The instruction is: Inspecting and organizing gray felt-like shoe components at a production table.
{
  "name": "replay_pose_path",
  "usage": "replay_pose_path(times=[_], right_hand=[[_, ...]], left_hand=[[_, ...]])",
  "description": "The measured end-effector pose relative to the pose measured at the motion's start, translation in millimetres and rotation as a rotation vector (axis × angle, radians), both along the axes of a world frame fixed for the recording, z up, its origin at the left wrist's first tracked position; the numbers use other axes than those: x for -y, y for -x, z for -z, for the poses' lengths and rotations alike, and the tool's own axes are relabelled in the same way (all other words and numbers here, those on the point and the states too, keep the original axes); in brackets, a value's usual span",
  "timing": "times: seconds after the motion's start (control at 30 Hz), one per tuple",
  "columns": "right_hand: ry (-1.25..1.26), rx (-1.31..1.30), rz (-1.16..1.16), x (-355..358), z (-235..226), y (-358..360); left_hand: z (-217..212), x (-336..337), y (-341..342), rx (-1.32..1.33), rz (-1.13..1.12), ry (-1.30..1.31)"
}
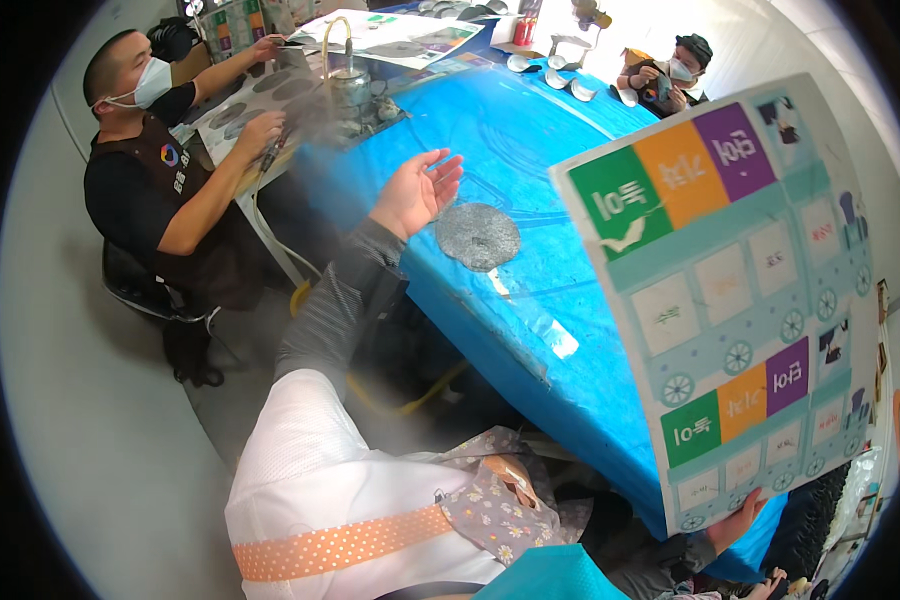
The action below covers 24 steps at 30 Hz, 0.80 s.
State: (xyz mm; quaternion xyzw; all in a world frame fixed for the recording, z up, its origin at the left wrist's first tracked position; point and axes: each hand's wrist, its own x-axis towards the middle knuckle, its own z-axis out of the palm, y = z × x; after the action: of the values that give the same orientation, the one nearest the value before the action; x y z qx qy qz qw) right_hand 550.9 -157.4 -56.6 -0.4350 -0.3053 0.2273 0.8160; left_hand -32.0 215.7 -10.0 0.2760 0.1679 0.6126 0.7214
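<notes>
1. Left hand point(417, 193), centre of the frame, is raised over the near edge of the blue table point(530, 150), palm up, fingers spread and loose, holding nothing.
2. A grey round pad point(478, 237) lies on the table just right of that hand, not touching it.
3. Right hand point(738, 522), lower right, pinches the bottom edge of a large printed board point(730, 300), held upright and tilted.
4. The board hides most of the right hand's fingers.
5. Two masked people sit at upper left and upper right; their work is too small to make out.
</notes>
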Motion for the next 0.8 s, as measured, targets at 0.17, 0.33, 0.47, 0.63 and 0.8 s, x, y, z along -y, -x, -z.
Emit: replay_pose_path(times=[0.17,0.33,0.47,0.63,0.8], right_hand=[[-0.03,-0.06,-0.033,5.7,11.5,4.3],[-0.017,-0.066,-0.069,15.8,7.0,-11.6],[-0.051,-0.064,-0.167,18.0,0.7,-23.0],[-0.026,-0.061,-0.082,20.1,-1.8,-23.3],[-0.039,-0.066,-0.058,24.2,-0.2,-16.8]], left_hand=[[0.3,-21.4,-11.6,0.022,-0.108,0.021],[-17.8,-26.3,-18.0,-0.033,-0.264,-0.007],[-47.1,-48.3,-21.6,-0.079,-0.338,-0.097],[-89.8,-85.8,-26.9,-0.099,-0.348,-0.173],[-132.1,-105.9,-30.3,-0.03,-0.334,-0.347]])
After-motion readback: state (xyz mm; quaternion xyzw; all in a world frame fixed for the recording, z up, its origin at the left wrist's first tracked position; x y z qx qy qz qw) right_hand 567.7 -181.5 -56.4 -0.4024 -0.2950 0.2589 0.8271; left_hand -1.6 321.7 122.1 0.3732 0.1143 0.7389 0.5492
